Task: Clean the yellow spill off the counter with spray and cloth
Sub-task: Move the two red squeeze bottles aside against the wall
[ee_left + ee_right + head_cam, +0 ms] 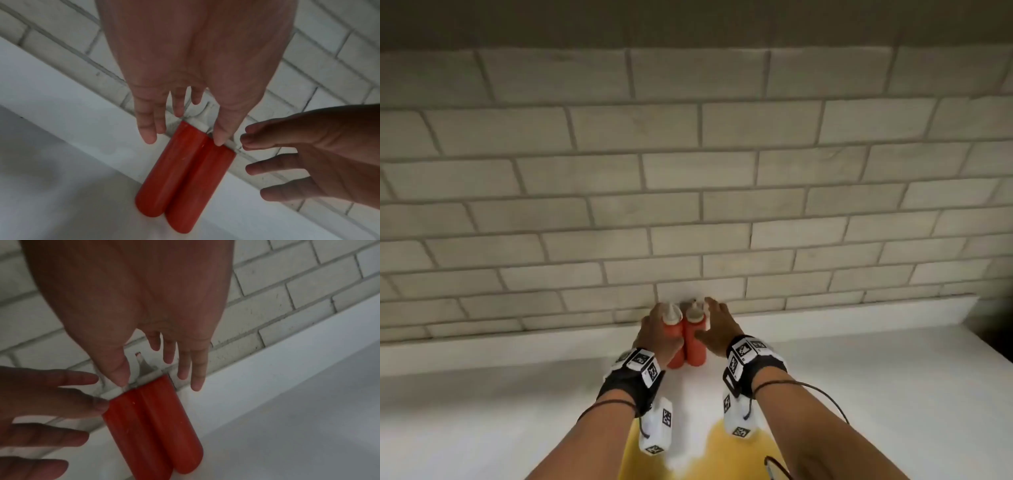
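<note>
Step in hand: clearing two red squeeze bottles [686,337] to the backsplash at 12 o'clock. Left hand [659,334] and right hand [717,330] flank them, fingers spread wide, gripping nothing. Yellow spill [717,448] lies on the surface [859,359] at 6 o'clock. Next: fetch spray and cloth, neither visible.

Two bottles [686,337] stand touching on the counter [859,394] against the wall [688,171], behind the spill [722,448].

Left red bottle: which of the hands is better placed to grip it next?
Left. The left hand sits open at the outer side of the left red bottle, one fingertip touching it in the right wrist view. The right hand is beyond the right red bottle, which stands between.
</note>
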